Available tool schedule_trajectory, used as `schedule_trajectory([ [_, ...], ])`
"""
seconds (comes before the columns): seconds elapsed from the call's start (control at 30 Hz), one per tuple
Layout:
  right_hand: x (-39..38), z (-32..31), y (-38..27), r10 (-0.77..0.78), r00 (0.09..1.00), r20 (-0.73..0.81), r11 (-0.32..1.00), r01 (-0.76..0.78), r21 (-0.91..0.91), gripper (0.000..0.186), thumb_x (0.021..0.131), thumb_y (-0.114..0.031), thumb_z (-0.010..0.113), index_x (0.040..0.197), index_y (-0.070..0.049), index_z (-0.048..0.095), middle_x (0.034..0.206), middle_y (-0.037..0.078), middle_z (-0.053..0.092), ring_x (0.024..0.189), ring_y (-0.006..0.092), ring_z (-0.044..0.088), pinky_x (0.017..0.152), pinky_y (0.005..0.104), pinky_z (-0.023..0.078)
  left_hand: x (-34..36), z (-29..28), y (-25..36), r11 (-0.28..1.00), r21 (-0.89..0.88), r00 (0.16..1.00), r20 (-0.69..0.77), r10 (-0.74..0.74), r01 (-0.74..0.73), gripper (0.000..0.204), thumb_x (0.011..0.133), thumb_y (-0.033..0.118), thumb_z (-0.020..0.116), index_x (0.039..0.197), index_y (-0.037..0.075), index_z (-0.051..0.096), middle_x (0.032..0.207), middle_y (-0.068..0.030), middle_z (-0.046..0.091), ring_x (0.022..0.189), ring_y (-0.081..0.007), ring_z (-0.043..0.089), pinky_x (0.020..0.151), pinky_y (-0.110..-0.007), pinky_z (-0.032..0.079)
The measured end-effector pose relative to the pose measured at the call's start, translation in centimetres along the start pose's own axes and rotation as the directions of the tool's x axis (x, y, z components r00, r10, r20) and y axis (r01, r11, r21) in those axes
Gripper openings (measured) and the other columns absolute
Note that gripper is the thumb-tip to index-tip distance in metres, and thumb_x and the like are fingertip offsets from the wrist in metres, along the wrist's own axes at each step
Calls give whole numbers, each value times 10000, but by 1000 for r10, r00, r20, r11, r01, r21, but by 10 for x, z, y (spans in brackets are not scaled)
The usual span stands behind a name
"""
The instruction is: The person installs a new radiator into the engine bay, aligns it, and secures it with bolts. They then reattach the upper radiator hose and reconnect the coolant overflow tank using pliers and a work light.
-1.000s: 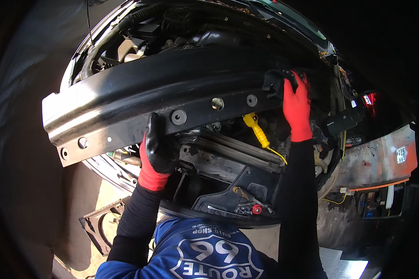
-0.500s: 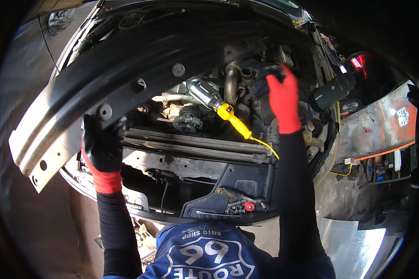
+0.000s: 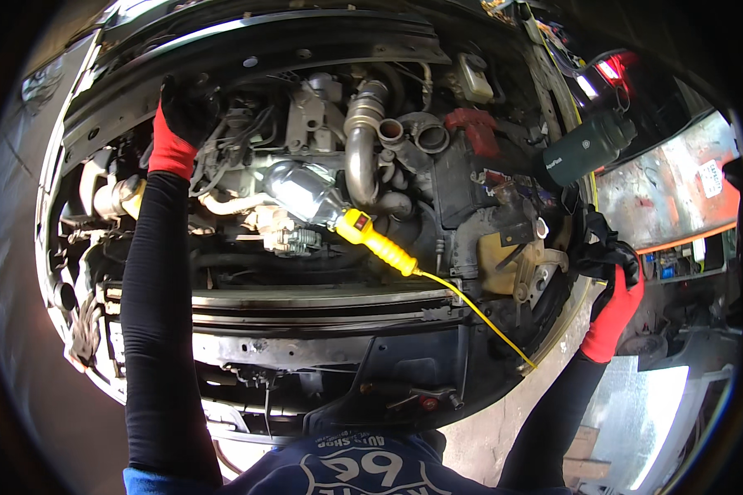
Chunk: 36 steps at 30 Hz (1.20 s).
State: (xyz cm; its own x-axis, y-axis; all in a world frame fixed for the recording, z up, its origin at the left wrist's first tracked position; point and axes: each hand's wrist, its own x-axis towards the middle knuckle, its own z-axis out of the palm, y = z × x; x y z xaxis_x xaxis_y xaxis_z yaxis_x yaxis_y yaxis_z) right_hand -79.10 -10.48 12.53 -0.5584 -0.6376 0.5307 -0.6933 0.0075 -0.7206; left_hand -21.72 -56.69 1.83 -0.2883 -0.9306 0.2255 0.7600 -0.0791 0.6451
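Note:
A long dark metal bumper beam (image 3: pixel 355 43) with round holes lies across the far part of the open engine bay. My left hand (image 3: pixel 188 124), in a red glove with black-coated fingers, is closed on its near edge. Off to the right, by the car's fender, my right hand (image 3: pixel 617 285) is raised with its fingers curled. A black shape (image 3: pixel 596 235) is at these fingers; what it is I cannot make out. Between my arms, a work light with a yellow handle (image 3: pixel 380 247) lies on the engine, its clear head toward the left.
A dark bottle (image 3: pixel 590 148) lies on the right fender. The light's yellow cord (image 3: pixel 489 320) runs over the front right edge. Loose tools (image 3: pixel 428 401) rest on the black plastic cover (image 3: pixel 409 363) nearest me. A battery (image 3: pixel 470 186) with a red cover sits at right.
The beam has moved away from me, toward the far side of the bay, with my left hand on it. My right hand has swung from over the engine out to the right fender.

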Motion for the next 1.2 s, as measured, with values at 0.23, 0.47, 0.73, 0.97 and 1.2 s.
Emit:
schedule_trajectory([
  [0.23,10,47,9,-65,987,147,993,79,-91,275,939,33,510,1186,24,633,1122,80,668,1055,159,607,963,292,455,63,-50,-65,856,481,979,165,124,-189,262,1015,290,555,1187,102,618,1118,-64,684,998,-187,658,861,-326,528],
  [0.47,35,102,39,-80,964,255,966,138,-220,388,902,-2,530,1278,-19,624,1317,192,617,1230,331,584,1059,377,429,79,-46,-76,217,860,887,448,112,-461,296,936,146,616,1212,47,578,1132,-55,658,1022,-134,611,905,-276,476],
  [0.73,-3,79,26,-156,983,97,913,181,-365,457,919,46,511,1370,-14,556,1382,168,572,1306,310,532,1088,372,405,31,-7,-75,975,-61,971,-98,-217,212,479,988,293,608,1341,-5,483,1303,-180,622,1184,-281,623,1034,-380,499],
  [0.97,-39,41,41,-112,990,87,931,136,-339,468,917,-48,637,1370,11,535,1338,177,581,1270,320,544,1082,383,411,-66,84,-94,462,864,979,148,142,-198,513,1010,111,547,1491,17,397,1465,-184,469,1321,-306,516,1076,-426,466],
  [1.2,-18,57,67,-142,968,206,965,182,-189,580,842,-272,766,1346,-51,583,1165,194,671,1085,383,630,939,448,495,-244,196,-121,271,956,994,110,22,-112,566,955,89,625,1470,-32,425,1436,-201,525,1314,-305,525,1105,-390,405],
])
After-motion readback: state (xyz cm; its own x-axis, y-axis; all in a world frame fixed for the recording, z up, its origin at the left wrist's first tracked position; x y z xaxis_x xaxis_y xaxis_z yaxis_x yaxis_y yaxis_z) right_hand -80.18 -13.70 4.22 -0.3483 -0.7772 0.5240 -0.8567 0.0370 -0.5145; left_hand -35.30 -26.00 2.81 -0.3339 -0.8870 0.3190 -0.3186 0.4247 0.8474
